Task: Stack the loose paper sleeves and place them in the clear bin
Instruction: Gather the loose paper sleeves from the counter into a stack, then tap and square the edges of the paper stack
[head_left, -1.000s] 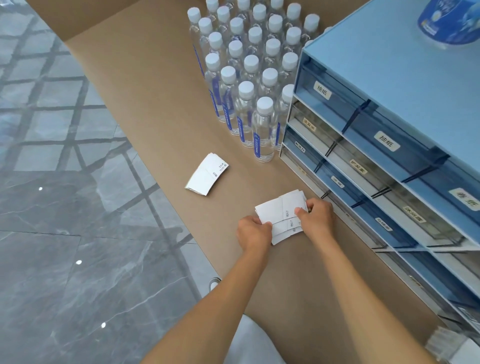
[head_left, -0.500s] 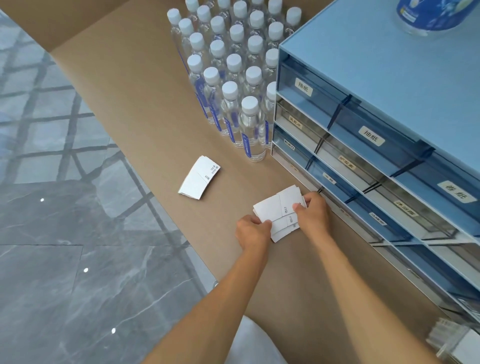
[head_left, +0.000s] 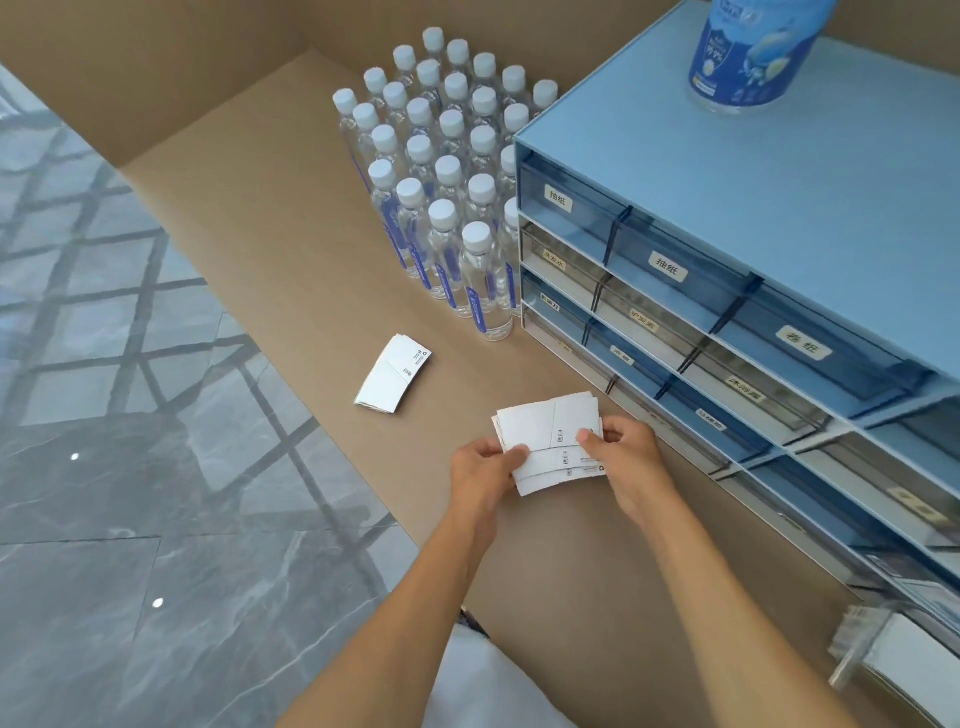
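Near the front edge of the brown bench (head_left: 270, 249), both hands hold a fanned bunch of white paper sleeves (head_left: 545, 439) just above the surface. Left hand (head_left: 480, 467) pinches the bunch's left edge, thumb on top and fingers under; right hand (head_left: 626, 454) pinches the right edge in the same way, so each grip is pressed together on the paper. The sleeves are not squared: three or four edges show, stepped one below another. A second, neater stack of sleeves (head_left: 393, 374) lies flat on the bench, apart to the left and farther from the person, slightly curved. Behind it stands a cluster of clear water bottles (head_left: 447, 192) with white caps and blue labels. To the right, touching the bottles' side, sits a blue drawer cabinet (head_left: 753, 197) with labelled fronts and a blue-and-white canister (head_left: 748, 52) on top. A clear bin (head_left: 878, 654) shows blurred at the lower right corner, with white sheets inside.
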